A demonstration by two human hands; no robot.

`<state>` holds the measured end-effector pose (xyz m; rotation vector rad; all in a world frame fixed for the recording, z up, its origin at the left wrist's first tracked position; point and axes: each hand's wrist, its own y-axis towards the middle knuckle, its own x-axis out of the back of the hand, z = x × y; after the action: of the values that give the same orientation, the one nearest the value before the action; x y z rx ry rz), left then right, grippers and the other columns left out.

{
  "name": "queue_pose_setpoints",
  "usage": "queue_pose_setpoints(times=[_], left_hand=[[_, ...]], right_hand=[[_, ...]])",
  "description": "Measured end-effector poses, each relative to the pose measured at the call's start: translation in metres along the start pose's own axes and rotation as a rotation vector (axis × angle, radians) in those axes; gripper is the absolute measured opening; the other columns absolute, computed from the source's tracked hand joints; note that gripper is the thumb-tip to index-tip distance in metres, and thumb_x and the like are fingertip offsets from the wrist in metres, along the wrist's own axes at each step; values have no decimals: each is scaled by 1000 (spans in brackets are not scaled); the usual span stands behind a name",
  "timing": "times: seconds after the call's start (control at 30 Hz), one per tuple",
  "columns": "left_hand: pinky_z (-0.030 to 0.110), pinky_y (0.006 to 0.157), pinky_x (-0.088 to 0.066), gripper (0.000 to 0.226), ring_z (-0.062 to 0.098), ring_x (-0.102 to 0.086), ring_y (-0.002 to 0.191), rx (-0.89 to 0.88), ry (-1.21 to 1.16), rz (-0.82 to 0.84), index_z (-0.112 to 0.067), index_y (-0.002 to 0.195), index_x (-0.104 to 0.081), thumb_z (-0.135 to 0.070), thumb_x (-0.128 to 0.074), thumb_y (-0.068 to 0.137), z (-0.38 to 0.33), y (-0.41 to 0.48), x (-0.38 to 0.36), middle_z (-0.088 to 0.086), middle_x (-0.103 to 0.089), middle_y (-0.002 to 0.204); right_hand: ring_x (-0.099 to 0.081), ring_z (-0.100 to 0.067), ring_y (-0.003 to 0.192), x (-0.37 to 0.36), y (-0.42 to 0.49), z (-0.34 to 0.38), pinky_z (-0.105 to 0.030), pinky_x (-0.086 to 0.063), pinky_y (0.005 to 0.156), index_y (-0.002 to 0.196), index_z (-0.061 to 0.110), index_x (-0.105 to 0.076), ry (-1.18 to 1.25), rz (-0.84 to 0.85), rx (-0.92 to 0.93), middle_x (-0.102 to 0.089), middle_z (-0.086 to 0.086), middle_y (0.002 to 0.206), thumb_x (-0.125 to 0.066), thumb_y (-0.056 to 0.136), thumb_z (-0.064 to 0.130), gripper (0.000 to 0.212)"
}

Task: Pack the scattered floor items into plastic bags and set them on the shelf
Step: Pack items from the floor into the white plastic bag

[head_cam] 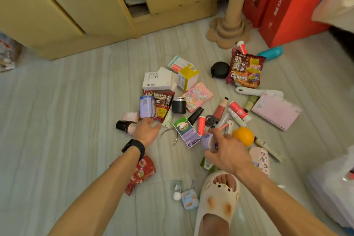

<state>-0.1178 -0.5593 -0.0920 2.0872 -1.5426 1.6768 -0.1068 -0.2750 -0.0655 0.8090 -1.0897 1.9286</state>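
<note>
Many small items lie scattered on the grey floor. My right hand (228, 151) grips a purple can (207, 141) just above the floor beside an orange (244, 136). My left hand (148, 130), with a black wristband, reaches with fingers spread toward a second purple can (146, 106) lying on a dark red noodle packet (162, 105); it does not hold it. Around lie white boxes (158, 79), a yellow-topped box (187, 77), a black jar (179, 104), tubes (239, 111), a pink notebook (275, 111) and another noodle packet (245, 69).
A yellow cabinet (76, 5) stands at the back with its door ajar. A cardboard post (229, 23) and red boxes (287, 5) stand at the back right. My slippered foot (218, 197) is at the bottom, with a red wrapped item (141, 174) and a clear bin (333, 188) nearby.
</note>
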Motion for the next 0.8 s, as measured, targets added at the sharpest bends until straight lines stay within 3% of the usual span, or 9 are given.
queue_pose_setpoints(times=[0.1, 0.2, 0.37, 0.53, 0.63, 0.8], left_hand=[[43, 97, -45, 70, 36, -50, 118, 2, 184, -160, -18, 138, -41, -54, -64, 83, -12, 35, 16, 15, -49, 131], [48, 101, -41, 90, 39, -47, 122, 86, 164, -133, -22, 151, -18, -58, -64, 83, -13, 65, 11, 19, -47, 134], [51, 93, -45, 92, 42, -49, 113, 97, 180, -151, -30, 153, 1, -52, -61, 89, -10, 94, -12, 24, -51, 123], [50, 99, -44, 79, 45, -51, 117, 11, 308, -115, -32, 150, -15, -54, -58, 88, -22, 79, -2, 24, -44, 131], [44, 101, -44, 67, 39, -52, 120, -187, 275, -47, -31, 141, -35, -55, -59, 83, -46, 55, 6, 17, -48, 134], [36, 83, -50, 73, 32, -61, 103, -506, 351, 80, -32, 130, -45, -69, -64, 69, -104, -18, 7, 8, -61, 117]], right_hand=[[-58, -31, 96, -11, 1, -9, -33, -42, 67, 132, 26, -36, -159, 82, -50, -58, -9, 105, -53, 83, 51, 58], [-53, -31, 111, -31, -4, -13, -35, -46, 79, 140, 25, -29, -184, 111, -88, -53, -12, 123, -49, 88, 54, 63], [-47, -32, 125, -43, 1, -15, -39, -49, 92, 151, 30, -12, -15, 108, -165, -27, -13, 145, -54, 92, 51, 76], [-59, -35, 106, -34, 9, -18, -37, -48, 73, 148, 25, -17, -82, 148, -145, -34, -18, 140, -57, 91, 40, 71], [-60, -37, 100, -7, 5, -22, -38, -50, 72, 148, 24, -17, -142, 209, -79, -41, -18, 132, -62, 87, 40, 78], [-60, -39, 97, 87, -24, -27, -41, -53, 76, 144, 28, -24, -194, 108, 12, -48, -14, 118, -64, 83, 41, 74]])
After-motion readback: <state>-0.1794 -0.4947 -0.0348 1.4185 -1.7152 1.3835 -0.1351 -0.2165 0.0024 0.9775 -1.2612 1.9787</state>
